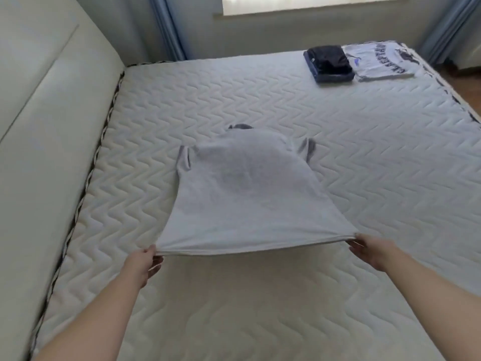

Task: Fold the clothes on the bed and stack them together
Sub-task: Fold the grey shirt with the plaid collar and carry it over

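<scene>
My left hand [144, 261] pinches the near left corner of the grey T-shirt [242, 194] hem; my right hand [369, 250] pinches the near right corner. Between them the hem is pulled taut and lifted slightly off the bed [364, 157].

The shirt lies near the middle of the mattress, collar away from me, both short sleeves out at the sides, with darker grey trim at collar and right sleeve. A faint darker patch shows through the middle of the cloth.

The bed surface is a bare white mattress quilted in zigzag lines. A pale padded headboard [39, 126] runs along its left side, touching the mattress edge.

At the far right corner sit a folded dark navy garment [328, 64] and, just beside it on the right, a folded white printed shirt [378, 61]; both lie well apart from the grey shirt.

Beyond the bed: a bright window [312, 3] and blue curtains [169, 29]. Wood floor [466, 89] shows past the right edge.
</scene>
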